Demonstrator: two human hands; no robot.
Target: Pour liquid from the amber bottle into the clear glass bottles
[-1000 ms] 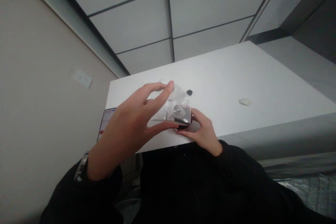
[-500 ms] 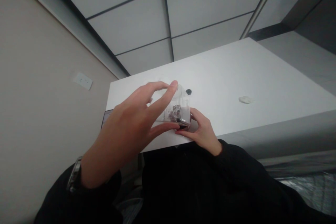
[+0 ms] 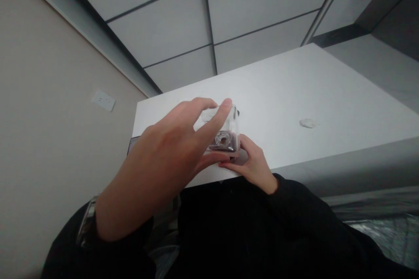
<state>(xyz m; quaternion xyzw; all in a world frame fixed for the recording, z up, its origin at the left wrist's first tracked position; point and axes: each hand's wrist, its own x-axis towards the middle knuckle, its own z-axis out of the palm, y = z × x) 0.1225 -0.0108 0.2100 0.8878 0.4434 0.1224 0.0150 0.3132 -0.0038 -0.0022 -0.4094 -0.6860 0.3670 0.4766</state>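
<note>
A clear plastic box [image 3: 235, 126] stands near the front edge of the white table. Behind its wall shows a dark thing with a round, lens-like part [image 3: 223, 139]. My left hand [image 3: 176, 148] reaches over from the left and grips the box, with fingers at its top and the thumb at its lower edge. Low on the right side, my right hand [image 3: 253, 161] holds the base of the box between thumb and fingers. A small dark round piece [image 3: 238, 113] peeks out behind the box.
On the white table [image 3: 275, 91], a crumpled whitish piece [image 3: 307, 123] lies to the right. The corner of a dark flat object [image 3: 132, 143] shows at the left edge. A wall with a socket [image 3: 104, 100] borders the left side.
My left hand has moved slightly right with the clear box, which now covers most of the dark round piece. The lens-like part shows more plainly. My right hand has hardly moved.
</note>
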